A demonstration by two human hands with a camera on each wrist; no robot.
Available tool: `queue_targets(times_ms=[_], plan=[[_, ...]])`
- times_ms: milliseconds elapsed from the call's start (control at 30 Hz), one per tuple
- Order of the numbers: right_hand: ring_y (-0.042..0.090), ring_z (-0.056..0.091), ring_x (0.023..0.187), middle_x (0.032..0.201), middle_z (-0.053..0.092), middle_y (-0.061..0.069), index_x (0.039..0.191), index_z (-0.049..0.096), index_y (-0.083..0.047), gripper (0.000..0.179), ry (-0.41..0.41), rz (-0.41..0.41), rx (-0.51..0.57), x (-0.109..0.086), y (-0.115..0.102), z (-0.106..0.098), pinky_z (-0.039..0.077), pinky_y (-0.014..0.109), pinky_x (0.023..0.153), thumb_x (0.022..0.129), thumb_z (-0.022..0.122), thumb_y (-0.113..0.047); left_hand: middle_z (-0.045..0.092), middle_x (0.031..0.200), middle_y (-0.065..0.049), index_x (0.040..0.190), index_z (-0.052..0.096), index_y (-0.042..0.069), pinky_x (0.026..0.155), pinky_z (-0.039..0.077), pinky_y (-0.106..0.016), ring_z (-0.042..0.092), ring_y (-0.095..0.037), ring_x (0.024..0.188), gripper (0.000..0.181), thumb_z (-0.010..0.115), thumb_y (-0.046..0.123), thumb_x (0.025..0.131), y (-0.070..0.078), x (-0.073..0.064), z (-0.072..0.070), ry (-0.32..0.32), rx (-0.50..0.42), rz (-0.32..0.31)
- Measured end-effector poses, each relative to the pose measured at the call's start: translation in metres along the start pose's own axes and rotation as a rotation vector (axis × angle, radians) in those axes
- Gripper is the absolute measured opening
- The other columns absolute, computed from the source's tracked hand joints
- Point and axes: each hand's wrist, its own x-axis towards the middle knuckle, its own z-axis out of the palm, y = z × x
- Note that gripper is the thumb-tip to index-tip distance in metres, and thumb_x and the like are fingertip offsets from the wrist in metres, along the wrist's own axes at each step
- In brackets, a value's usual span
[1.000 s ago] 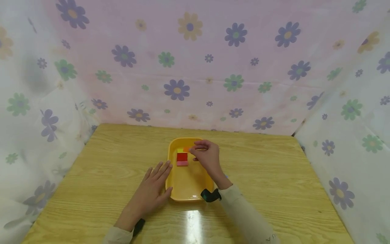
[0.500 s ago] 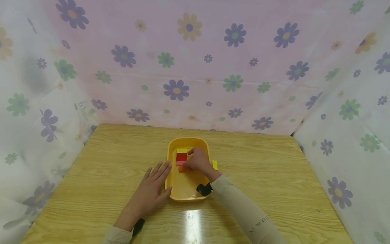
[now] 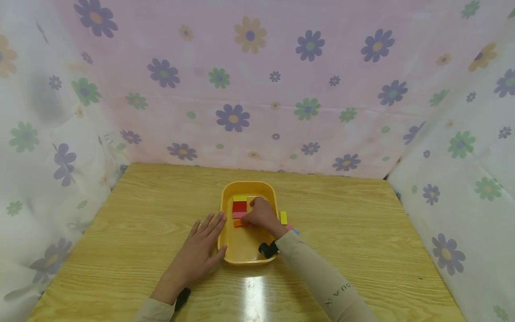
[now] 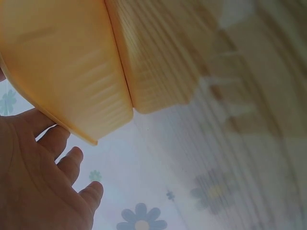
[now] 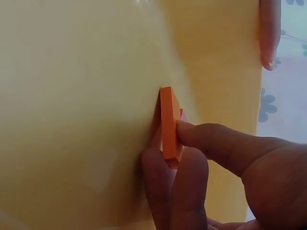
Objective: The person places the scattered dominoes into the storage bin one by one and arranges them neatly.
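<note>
My right hand (image 3: 262,214) reaches into the yellow-orange tray (image 3: 222,235) and pinches a small orange block (image 5: 169,124) between thumb and fingers. In the right wrist view the block stands on edge close over the tray's floor. From the head view, the orange block sits just on the near side of a pink block (image 3: 239,215). Beyond that, a red block (image 3: 239,206) and a yellow block (image 3: 240,198) continue the row. My left hand (image 3: 201,246) lies flat with fingers spread, fingertips at the tray's left rim; the left wrist view shows fingers against the tray's edge.
On the wooden table (image 3: 354,241), right of the tray, lie another yellow block (image 3: 283,218), a pink piece (image 3: 289,227) and a blue piece (image 3: 296,232), partly hidden by the right wrist. A flowered curtain (image 3: 273,89) encloses the back and sides.
My right hand has brought the orange block from beside the yellow block toward the near side of the pink one, then turned it into line with the row. The left hand stays put.
</note>
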Motion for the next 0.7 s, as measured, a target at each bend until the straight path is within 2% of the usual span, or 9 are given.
queue_targets(times_ms=[100,300,533,700], plan=[[0.017,0.060,0.062,0.091,0.064,0.012,0.131,0.056,0.010,0.069,-0.003,0.006,-0.003,-0.0004,0.0005,0.0002,0.054,0.027,0.066,0.077,0.087,-0.019,0.024,0.169,-0.003,0.159,0.035,0.009,0.122,0.018,-0.063,0.022,-0.032,0.156,0.071,0.061,0.036,0.100,0.0000,0.0000,0.0000,-0.008,-0.003,-0.007],[0.016,0.059,0.057,0.076,0.063,0.009,0.134,0.052,0.009,0.072,-0.010,0.005,0.041,-0.0006,0.0038,0.0004,0.052,0.025,0.063,0.079,0.086,-0.022,0.024,0.169,-0.003,0.160,0.034,0.009,0.123,0.017,-0.063,0.021,-0.032,0.156,0.071,0.061,0.036,0.100,0.0002,0.0006,-0.0001,-0.013,-0.011,-0.010],[0.018,0.060,0.059,0.083,0.061,0.010,0.132,0.051,0.007,0.068,-0.006,0.020,0.028,0.0013,0.0046,0.0021,0.054,0.027,0.062,0.080,0.086,-0.019,0.025,0.168,-0.004,0.159,0.035,0.008,0.122,0.017,-0.063,0.022,-0.032,0.156,0.071,0.062,0.035,0.099,0.0005,0.0012,-0.0006,-0.013,-0.022,-0.009],[0.018,0.061,0.056,0.076,0.064,0.009,0.134,0.048,0.006,0.068,-0.028,0.023,0.048,0.0005,0.0053,0.0027,0.055,0.026,0.058,0.082,0.085,-0.018,0.025,0.168,-0.004,0.159,0.035,0.008,0.123,0.017,-0.063,0.021,-0.032,0.156,0.071,0.062,0.036,0.099,0.0012,0.0007,-0.0005,-0.013,-0.031,-0.009]])
